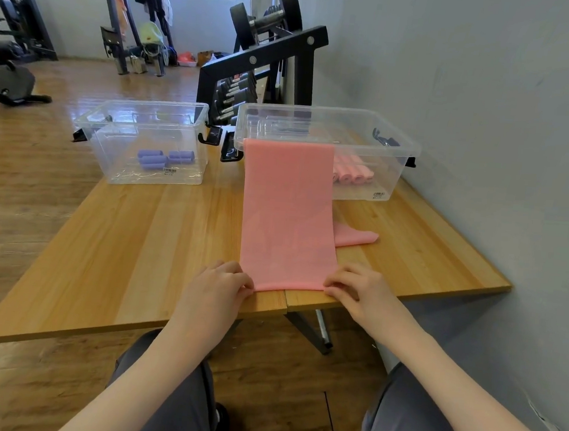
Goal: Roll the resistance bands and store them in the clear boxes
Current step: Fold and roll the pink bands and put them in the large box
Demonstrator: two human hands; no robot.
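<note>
Your left hand (pixel 216 286) pinches the near left corner of the flat pink rubber resistance band (pixel 288 215), which runs across the wooden counter (pixel 136 236) and up over the rim of the right clear plastic box (pixel 368 143); your right hand (pixel 356 287) pinches the near right corner.

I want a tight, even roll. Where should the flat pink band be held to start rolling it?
Hold the pink band at its near end, one corner per hand, coming from the table's front edge. That end lies flat and square to the person, while the far end drapes over the right box's rim. The left hand and right hand already pinch those corners.
</note>
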